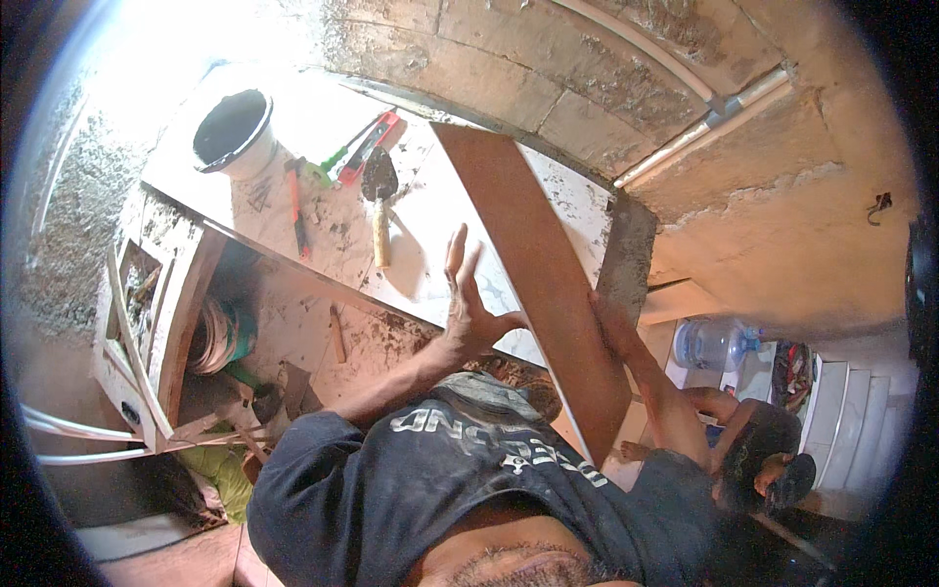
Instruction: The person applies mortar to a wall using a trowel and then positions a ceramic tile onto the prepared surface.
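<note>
The brown tile [533,284] stands on edge, tilted, its lower end near the person's chest and its upper end over the mortar-spattered white desk [323,235]. The left hand [469,303] is spread open, released, palm flat against the tile's left face; the right hand [608,323] curls round its right edge, grasping it. Judged from this, the tile is not yet laid: it is only carried, not bedded. Beyond the left grip lie a trowel [379,201] and a bucket [235,132].
</note>
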Tool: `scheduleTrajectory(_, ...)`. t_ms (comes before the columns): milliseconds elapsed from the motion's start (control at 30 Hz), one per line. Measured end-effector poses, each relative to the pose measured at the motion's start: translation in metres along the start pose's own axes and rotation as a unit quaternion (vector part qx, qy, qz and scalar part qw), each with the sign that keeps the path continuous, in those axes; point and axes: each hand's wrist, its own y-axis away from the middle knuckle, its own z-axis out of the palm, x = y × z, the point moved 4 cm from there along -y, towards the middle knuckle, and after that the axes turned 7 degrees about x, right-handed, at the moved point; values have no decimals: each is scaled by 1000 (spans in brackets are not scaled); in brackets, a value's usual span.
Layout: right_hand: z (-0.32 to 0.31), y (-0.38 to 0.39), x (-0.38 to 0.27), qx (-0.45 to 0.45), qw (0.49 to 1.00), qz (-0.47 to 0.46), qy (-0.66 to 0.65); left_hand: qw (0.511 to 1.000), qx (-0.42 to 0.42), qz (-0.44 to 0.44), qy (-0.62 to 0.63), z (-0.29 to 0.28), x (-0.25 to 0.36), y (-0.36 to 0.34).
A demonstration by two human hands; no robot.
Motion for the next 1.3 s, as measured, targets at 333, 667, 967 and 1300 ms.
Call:
scheduleTrajectory(333, 30, -89, -52, 211, 946, -214, 119, 773, -36, -488, 405, -2, -112, 31)
scheduleTrajectory(667, 170, -159, -41, 164, 971, -162, 60, 846, 188, -482, 133, -95, -250, 28)
scheduleTrajectory(967, 150, -151, -36, 223, 958, -168, 63, 801, 227, -466, 299, -69, -265, 37)
scheduleTrajectory(1300, 79, -188, -14, 178, 964, -173, 90, 730, 38, -601, 322, -14, -214, 29)
